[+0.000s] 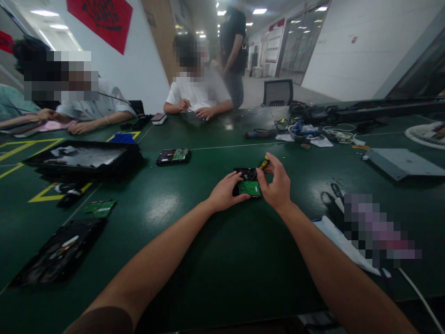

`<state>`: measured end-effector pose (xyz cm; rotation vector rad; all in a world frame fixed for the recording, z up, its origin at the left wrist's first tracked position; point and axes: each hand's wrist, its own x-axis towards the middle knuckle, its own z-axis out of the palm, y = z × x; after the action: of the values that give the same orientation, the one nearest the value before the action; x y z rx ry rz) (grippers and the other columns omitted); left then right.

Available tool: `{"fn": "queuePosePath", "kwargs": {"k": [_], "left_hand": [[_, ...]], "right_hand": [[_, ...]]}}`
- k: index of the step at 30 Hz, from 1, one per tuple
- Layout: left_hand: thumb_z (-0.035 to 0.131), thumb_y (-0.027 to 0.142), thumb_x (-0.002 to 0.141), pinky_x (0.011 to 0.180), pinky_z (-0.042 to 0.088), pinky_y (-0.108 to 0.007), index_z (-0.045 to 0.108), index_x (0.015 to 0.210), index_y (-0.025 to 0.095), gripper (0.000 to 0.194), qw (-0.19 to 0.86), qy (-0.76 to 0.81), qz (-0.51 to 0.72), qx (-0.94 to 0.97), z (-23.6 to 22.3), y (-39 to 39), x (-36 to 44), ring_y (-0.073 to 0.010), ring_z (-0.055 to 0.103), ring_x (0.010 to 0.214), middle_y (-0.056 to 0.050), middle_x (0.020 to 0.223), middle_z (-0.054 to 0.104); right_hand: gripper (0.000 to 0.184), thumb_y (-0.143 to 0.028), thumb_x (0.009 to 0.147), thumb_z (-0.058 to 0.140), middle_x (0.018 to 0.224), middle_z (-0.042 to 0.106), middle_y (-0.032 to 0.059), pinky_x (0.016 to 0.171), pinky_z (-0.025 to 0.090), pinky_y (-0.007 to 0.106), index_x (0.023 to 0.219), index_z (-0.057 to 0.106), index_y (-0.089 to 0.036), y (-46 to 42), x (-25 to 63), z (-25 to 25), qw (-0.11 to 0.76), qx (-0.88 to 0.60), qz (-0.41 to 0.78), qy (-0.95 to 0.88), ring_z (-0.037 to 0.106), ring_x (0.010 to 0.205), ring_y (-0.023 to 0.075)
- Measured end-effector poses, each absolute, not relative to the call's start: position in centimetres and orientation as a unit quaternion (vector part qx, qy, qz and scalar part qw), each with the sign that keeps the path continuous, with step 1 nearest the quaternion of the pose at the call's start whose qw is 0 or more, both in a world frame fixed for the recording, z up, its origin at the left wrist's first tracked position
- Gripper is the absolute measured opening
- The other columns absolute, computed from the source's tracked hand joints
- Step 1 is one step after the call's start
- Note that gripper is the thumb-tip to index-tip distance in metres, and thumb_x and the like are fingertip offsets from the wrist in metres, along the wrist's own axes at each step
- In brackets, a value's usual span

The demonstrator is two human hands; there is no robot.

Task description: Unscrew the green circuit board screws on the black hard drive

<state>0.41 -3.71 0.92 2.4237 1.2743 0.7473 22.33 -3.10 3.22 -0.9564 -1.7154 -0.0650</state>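
A hard drive [249, 188] with a green circuit board and a black metal part lies flat on the green table in front of me. My left hand [227, 191] grips its left side, thumb along the near edge and fingers at the far edge. Between the thumb and fingers of my right hand [276, 183] is a small yellow-and-black screwdriver [264, 163], tilted over the drive's right side. Its tip is too small and dark to make out. Another hard drive [173, 157] rests farther back to the left.
At left are a black tray [86, 160], a loose circuit board [100, 208] and a flat black casing [60, 250]. Cables [306, 130], a grey metal box [405, 163] and a white packet [351, 246] lie at right. Several people are across the table; one person [200, 93] sits opposite.
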Motion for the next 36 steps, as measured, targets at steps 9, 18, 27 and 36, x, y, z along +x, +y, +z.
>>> {"fn": "queuePosePath", "kwargs": {"k": [9,18,27,36], "left_hand": [[0.076,0.061,0.085,0.127,0.035,-0.057,0.06,0.137,0.02,0.068,0.156,0.443,0.262,0.843,0.73,-3.54,0.36,-0.0339,0.036,0.156,-0.016,0.159,0.052],[0.076,0.062,0.086,0.128,0.035,-0.055,0.06,0.137,0.019,0.069,0.155,0.444,0.262,0.843,0.67,-3.55,0.39,-0.0336,0.036,0.157,-0.016,0.159,0.052],[0.075,0.063,0.086,0.128,0.036,-0.052,0.06,0.137,0.017,0.071,0.146,0.439,0.264,0.846,0.57,-3.53,0.34,-0.0331,0.037,0.156,-0.016,0.158,0.053],[0.075,0.061,0.086,0.127,0.036,-0.055,0.06,0.137,0.018,0.068,0.147,0.439,0.264,0.846,0.56,-3.53,0.35,-0.0335,0.037,0.156,-0.016,0.159,0.052]], "right_hand": [[0.06,-0.032,0.101,0.057,0.142,0.064,0.0118,0.091,0.066,0.047,0.158,0.038,-0.03,-2.97,22.44,3.05,0.554,-0.403,-0.01,-0.729,0.074,0.096,0.0243],[0.058,-0.03,0.101,0.056,0.142,0.063,0.0134,0.092,0.065,0.046,0.157,0.039,-0.027,-3.08,22.32,3.09,0.559,-0.398,-0.017,-0.727,0.073,0.1,0.0246],[0.058,-0.03,0.1,0.06,0.138,0.063,0.0133,0.089,0.065,0.048,0.154,0.042,-0.028,-2.99,22.35,3.17,0.561,-0.387,-0.034,-0.731,0.071,0.104,0.0269],[0.059,-0.033,0.099,0.063,0.134,0.064,0.0123,0.086,0.066,0.048,0.154,0.042,-0.029,-2.95,22.46,3.14,0.551,-0.394,-0.045,-0.734,0.071,0.1,0.0261]]}}
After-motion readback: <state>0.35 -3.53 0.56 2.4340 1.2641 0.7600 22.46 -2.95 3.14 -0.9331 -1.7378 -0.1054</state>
